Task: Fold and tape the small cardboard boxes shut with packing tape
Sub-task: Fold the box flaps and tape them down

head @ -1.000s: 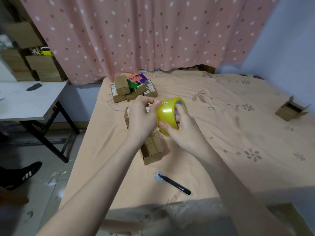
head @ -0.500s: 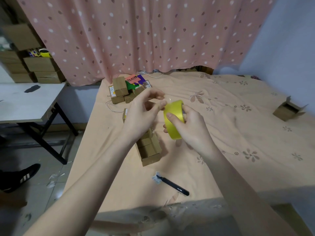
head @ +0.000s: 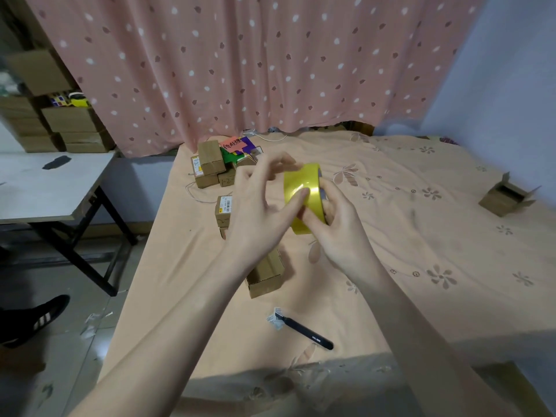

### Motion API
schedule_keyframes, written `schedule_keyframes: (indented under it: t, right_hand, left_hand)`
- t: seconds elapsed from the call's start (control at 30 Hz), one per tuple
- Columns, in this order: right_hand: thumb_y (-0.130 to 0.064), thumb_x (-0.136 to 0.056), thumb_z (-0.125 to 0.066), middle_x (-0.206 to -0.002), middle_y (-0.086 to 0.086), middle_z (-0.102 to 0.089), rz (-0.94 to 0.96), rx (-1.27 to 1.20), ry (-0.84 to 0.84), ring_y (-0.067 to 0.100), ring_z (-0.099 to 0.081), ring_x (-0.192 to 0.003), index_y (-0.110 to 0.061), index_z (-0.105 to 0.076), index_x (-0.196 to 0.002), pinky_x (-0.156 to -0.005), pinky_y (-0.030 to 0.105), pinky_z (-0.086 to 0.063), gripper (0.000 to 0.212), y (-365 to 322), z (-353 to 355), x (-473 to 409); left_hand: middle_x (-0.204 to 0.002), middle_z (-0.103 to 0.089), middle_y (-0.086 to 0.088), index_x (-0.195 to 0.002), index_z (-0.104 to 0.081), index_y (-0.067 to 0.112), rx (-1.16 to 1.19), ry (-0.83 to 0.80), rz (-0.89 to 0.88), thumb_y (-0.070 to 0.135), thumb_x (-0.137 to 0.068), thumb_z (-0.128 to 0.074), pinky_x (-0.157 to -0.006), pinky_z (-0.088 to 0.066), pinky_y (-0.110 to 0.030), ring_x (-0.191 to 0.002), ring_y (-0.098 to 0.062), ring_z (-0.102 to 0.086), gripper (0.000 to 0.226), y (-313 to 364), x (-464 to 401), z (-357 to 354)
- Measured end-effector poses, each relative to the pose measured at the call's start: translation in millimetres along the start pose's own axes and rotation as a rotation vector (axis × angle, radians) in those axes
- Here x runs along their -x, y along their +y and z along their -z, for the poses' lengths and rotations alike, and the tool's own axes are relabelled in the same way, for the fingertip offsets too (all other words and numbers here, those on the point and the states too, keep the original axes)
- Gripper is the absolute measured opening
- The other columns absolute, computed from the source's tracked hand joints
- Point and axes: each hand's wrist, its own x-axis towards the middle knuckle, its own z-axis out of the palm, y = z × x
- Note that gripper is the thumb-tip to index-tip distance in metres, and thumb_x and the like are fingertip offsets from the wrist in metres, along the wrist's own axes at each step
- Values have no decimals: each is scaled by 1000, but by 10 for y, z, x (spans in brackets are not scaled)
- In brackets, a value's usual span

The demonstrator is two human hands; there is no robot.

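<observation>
Our right hand (head: 337,233) grips the yellow packing-tape roll (head: 304,194) while our left hand (head: 258,212), fingers spread, thumb on its band, likely hunts the tape's end to peel next.

Soft, even indoor light with no visible source and only faint shadows. A bright sheen runs across the yellow tape roll (head: 304,194). The left hand (head: 258,206) is motion-blurred at its fingers. Wide-angle distortion bends and smears the frame's edges and corners.

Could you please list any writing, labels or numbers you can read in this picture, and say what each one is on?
"1-2": handwritten on a small cardboard box.
Red handwritten characters on the orange note: too blurred to read.
Printed labels on the boxes: too small.
Print on the black pen: unreadable.
</observation>
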Motion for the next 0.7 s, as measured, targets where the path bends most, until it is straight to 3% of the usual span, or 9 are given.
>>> schedule_keyframes:
  t: [0.13,0.2,0.27,0.3,0.4,0.43,0.57,0.63,0.7]
  right_hand:
    - [-14,-90,-59,-90,-1,-69,22,38,2,14,-66,-80,-13,-53,-120,-79,41,-56,31,-40,18,40]
    - [-20,-86,-59,-87,4,-68,21,50,5,16,-65,-73,-21,-53,-117,-69,37,-56,31,-58,12,56]
    - [-25,-83,-59,-82,4,-67,8,112,-5,14,-60,-63,-35,-51,-112,-57,30,-51,31,-54,5,78]
    - [-28,-82,-59,-84,3,-67,-9,156,-21,13,-61,-66,-39,-50,-112,-59,31,-51,33,-36,1,94]
    - [-37,-80,-61,-113,-2,-68,-88,231,-58,16,-62,-110,-40,-46,-124,-86,47,-51,46,26,-42,145]
    - [-40,-79,-61,-118,-2,-66,-98,244,-54,18,-60,-116,-38,-46,-126,-89,49,-50,49,30,-60,157]
    - [-36,-78,-60,-106,-6,-69,-48,269,-13,15,-63,-107,-42,-47,-116,-85,49,-51,41,7,-92,167]
    - [-37,-78,-60,-111,-5,-68,-50,278,-14,16,-63,-109,-43,-46,-119,-85,49,-51,44,5,-87,169]
    - [-41,-77,-59,-118,-4,-66,-64,289,-16,17,-61,-113,-42,-44,-123,-86,49,-51,48,7,-91,176]
  left_hand:
    - [-117,-61,9,-105,-49,26,7,17,4,13,-79,-74,-92,-36,-13,-113,-20,-51,38,70,4,42]
    - [-117,-59,6,-108,-47,18,52,-6,-14,8,-80,-74,-98,-41,-25,-116,-20,-53,41,130,9,79]
    - [-115,-60,8,-116,-44,7,79,-21,-22,5,-80,-73,-96,-44,-23,-114,-10,-56,47,181,-12,135]
    - [-113,-62,9,-119,-41,5,93,-31,-2,6,-80,-73,-93,-44,-20,-111,-6,-58,51,201,-33,165]
    - [-109,-68,7,-123,-36,8,134,-63,69,9,-80,-74,-81,-49,-22,-102,-6,-61,57,231,-97,230]
    - [-108,-68,8,-123,-36,9,132,-70,71,9,-80,-74,-78,-48,-22,-102,-6,-61,58,229,-102,238]
    - [-104,-63,18,-123,-42,6,83,-81,23,6,-78,-75,-90,-41,-13,-107,-3,-58,56,210,-64,260]
    - [-100,-57,30,-121,-46,6,52,-86,-6,8,-78,-75,-93,-44,-20,-106,-8,-60,53,199,-40,272]
    - [-98,-59,26,-118,-49,7,27,-90,-19,11,-78,-76,-91,-44,-22,-104,-10,-61,48,182,-23,276]
